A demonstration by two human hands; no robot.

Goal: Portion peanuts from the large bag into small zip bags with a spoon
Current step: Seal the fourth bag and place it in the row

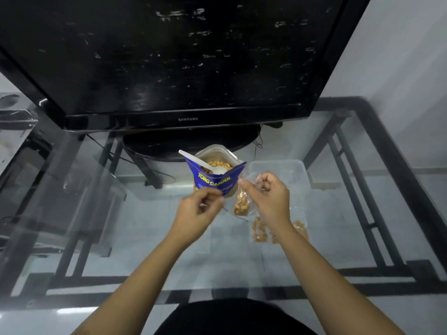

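Observation:
The large blue peanut bag [214, 181] stands open on the glass table, peanuts showing inside. A white plastic spoon [205, 163] rests in its mouth, handle pointing up-left. In front of it, my left hand [199, 210] and my right hand [267, 195] each pinch a top corner of a small clear zip bag [242, 204] that hangs between them with peanuts in its bottom. Two more small filled zip bags [260, 229] [301, 229] lie on the glass near my right wrist.
A clear plastic tub [290, 170] sits right of the blue bag. A large black TV [169, 56] on its stand looms behind. The glass table top [121, 213] rests on a black metal frame [387, 153]; a cable runs under the TV.

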